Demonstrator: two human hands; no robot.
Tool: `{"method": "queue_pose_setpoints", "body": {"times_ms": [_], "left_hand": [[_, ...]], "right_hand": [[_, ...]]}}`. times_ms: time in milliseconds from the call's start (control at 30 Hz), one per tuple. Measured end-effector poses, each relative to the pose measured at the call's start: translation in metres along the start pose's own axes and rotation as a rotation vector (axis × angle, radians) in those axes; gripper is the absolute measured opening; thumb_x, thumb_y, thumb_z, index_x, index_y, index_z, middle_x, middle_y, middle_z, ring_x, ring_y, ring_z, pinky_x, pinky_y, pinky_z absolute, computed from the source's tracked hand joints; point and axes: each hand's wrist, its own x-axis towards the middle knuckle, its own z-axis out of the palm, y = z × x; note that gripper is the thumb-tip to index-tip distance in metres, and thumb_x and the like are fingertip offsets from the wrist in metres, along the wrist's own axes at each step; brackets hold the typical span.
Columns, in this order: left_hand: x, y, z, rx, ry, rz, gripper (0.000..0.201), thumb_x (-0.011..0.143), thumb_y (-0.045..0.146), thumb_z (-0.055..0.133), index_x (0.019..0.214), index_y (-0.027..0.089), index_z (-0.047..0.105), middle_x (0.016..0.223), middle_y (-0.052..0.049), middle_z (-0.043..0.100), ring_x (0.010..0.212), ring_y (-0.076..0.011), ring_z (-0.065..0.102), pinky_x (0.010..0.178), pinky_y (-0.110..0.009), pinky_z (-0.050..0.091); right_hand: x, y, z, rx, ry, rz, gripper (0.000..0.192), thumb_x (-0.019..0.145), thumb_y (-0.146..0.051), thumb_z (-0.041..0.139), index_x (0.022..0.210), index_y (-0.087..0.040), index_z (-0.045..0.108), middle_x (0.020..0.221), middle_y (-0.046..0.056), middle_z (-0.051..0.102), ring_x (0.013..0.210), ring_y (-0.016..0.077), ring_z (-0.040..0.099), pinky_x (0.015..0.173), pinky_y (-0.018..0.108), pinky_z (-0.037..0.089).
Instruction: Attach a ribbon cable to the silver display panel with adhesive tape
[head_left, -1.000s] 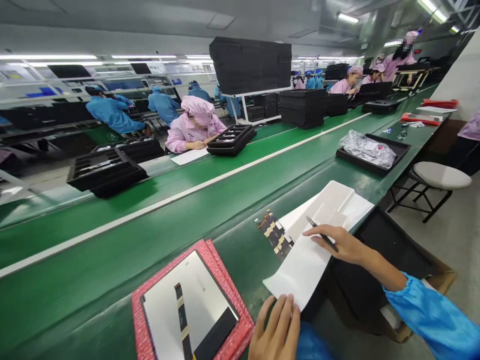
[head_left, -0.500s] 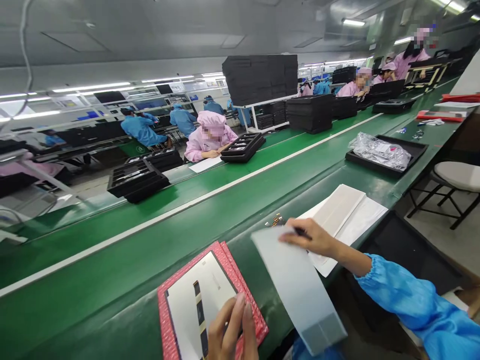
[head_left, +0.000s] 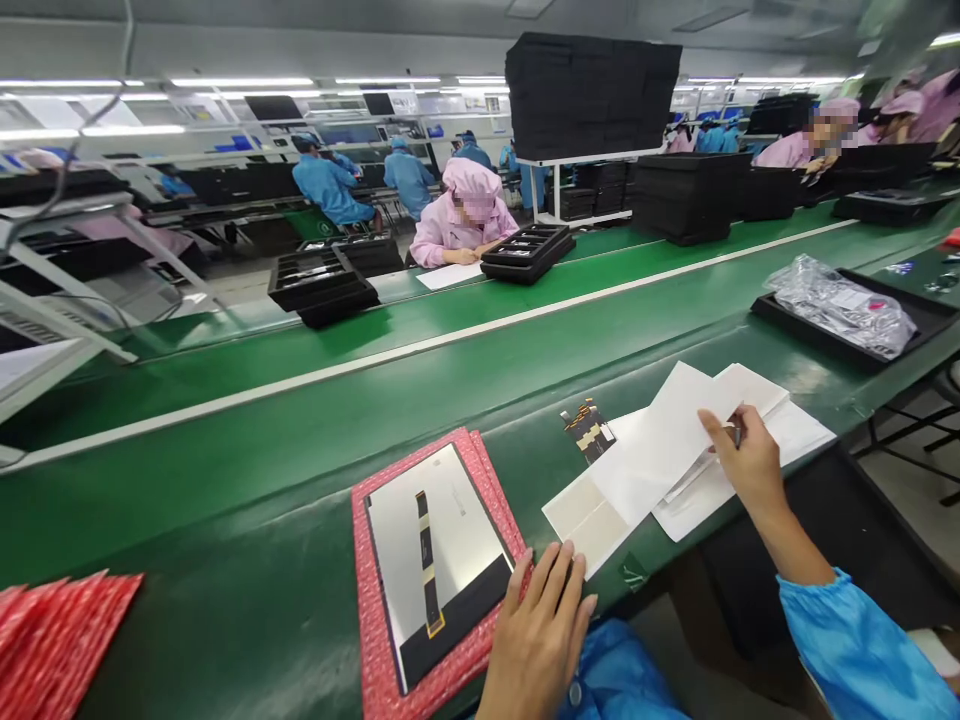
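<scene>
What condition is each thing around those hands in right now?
Panel: flat on pink wrap
Dark strip: laid lengthwise on the panel
Ribbon parts: bunched, partly covered
White sheet: overlapping other papers
Clear bag: crumpled, in the black tray
Red wrap: stacked
Left hand: open, beside the panel
Right hand: closed on a dark tool, mostly hidden

Left hand (head_left: pixel 538 618): bare, back upward, digits extended and slightly spread, pointing away from the body; just beside the display panel (head_left: pixel 469 535), off its right edge, near end. Left wrist (head_left: pixel 514 695): bare, at the lower frame edge, nearer the body than the panel. Right hand (head_left: pixel 733 430): bare, well right of the panel, level with its far end; digits bent, thumb and forefinger drawn together in a pinching grip. Right forearm (head_left: pixel 870 640): blue sleeve, gathered cuff, slanting up toward the panel's side.
</scene>
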Motion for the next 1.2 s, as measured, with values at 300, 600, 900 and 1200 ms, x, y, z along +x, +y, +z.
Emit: {"method": "queue_pose_setpoints", "body": {"times_ms": [300, 600, 900, 1200], "left_hand": [[-0.001, -0.014, -0.007, -0.059, 0.04, -0.161, 0.052, 0.099, 0.04, 0.047, 0.149, 0.04, 0.034, 0.127, 0.004, 0.07, 0.118, -0.026, 0.069, 0.095, -0.054, 0.066], [0.012, -0.006, -0.002, -0.081, -0.079, -0.074, 0.049, 0.099, 0.038, 0.047, 0.148, 0.037, 0.039, 0.142, 0.004, 0.06, 0.127, -0.0232, 0.064, 0.099, -0.049, 0.065], [0.013, -0.015, -0.004, -0.113, -0.12, -0.107, 0.034, 0.1, 0.03, 0.043, 0.13, 0.035, 0.057, 0.131, 0.003, 0.068, 0.117, -0.0221, 0.068, 0.101, -0.047, 0.061], [0.021, -0.017, -0.001, -0.203, -0.108, -0.179, 0.031, 0.097, 0.028, 0.049, 0.127, 0.034, 0.058, 0.139, 0.005, 0.063, 0.104, -0.022, 0.07, 0.084, -0.042, 0.064]], "right_hand": [[0.01, -0.03, -0.033, 0.429, 0.045, 0.009, 0.04, 0.107, -0.044, 0.029, 0.12, -0.018, 0.055, 0.071, 0.001, 0.058, 0.047, 0.0133, 0.054, 0.049, 0.027, 0.041], [-0.067, -0.048, 0.021, 0.438, -1.054, 0.23, 0.033, 0.083, -0.041, 0.074, 0.101, -0.014, 0.075, 0.071, 0.006, 0.075, 0.051, 0.02, 0.071, 0.041, 0.028, 0.06], [-0.08, -0.054, 0.043, 0.38, -1.187, 0.284, 0.022, 0.091, -0.035, 0.066, 0.099, -0.014, 0.069, 0.074, 0.004, 0.073, 0.063, 0.0182, 0.072, 0.049, 0.024, 0.064], [-0.075, -0.05, 0.038, 0.395, -1.283, 0.362, 0.026, 0.09, -0.04, 0.068, 0.097, -0.015, 0.068, 0.075, 0.005, 0.074, 0.069, 0.0222, 0.076, 0.048, 0.026, 0.064]]}}
